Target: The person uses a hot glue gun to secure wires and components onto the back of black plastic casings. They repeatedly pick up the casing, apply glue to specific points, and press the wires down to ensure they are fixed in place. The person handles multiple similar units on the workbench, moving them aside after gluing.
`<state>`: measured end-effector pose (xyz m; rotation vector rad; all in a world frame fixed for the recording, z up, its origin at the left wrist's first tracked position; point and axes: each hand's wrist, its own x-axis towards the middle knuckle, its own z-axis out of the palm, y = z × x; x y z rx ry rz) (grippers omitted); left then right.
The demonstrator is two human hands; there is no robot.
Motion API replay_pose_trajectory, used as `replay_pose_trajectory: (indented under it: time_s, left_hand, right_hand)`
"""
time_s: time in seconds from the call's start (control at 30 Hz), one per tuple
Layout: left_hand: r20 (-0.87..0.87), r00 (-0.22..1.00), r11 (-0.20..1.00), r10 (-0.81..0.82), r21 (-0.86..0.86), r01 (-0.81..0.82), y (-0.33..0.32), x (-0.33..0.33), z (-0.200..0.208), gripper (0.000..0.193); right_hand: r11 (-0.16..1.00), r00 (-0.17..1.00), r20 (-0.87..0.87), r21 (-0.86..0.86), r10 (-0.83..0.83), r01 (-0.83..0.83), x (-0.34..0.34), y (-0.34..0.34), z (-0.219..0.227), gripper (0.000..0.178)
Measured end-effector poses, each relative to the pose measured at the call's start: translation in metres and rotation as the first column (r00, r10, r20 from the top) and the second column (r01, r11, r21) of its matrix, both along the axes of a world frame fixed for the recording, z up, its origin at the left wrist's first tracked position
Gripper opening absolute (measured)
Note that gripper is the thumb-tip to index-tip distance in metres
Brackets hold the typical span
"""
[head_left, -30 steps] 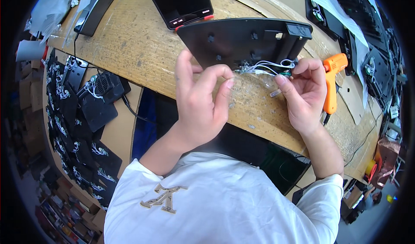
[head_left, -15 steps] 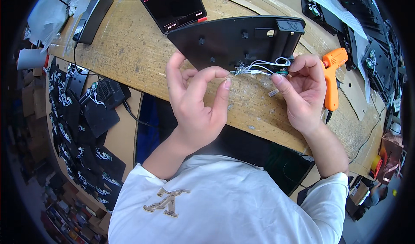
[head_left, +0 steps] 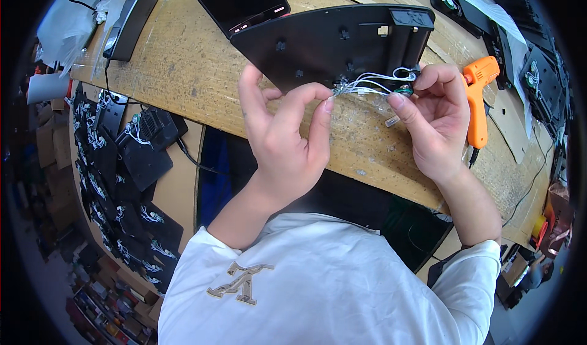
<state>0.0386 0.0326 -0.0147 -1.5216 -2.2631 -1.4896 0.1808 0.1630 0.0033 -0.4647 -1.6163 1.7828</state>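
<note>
White wires (head_left: 365, 89) arc between the two hands (head_left: 287, 134) (head_left: 439, 125).

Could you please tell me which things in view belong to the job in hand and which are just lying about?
Belonging to the job:
black panel
white wires, by the left hand
small green part, at the right hand

Apparently just lying about:
orange glue gun, untouched, though possibly a tool
screened device behind the panel
black device, upper left
</note>
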Motion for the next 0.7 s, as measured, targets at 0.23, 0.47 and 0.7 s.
replay_pose_trajectory:
  time_s: [0.23,0.47,0.7]
  left_hand:
    - [-0.022,1.0,1.0,-0.013,0.017,0.013,0.001,-0.0003,-0.002,0.011]
    - [-0.026,1.0,1.0,-0.013,0.0,0.013,0.0014,0.0001,-0.0022,0.01]
    - [0.029,1.0,0.999,-0.008,0.036,0.007,0.0038,0.0015,-0.0018,0.01]
  right_hand:
    - [1.0,1.0,0.011,0.018,-0.013,0.013,0.0006,0.0005,-0.0033,0.03]
    - [1.0,1.0,0.016,0.017,-0.012,0.012,-0.0002,0.0003,-0.0013,0.03]
    - [0.999,1.0,0.012,0.034,-0.009,0.009,-0.0007,0.0005,-0.001,0.029]
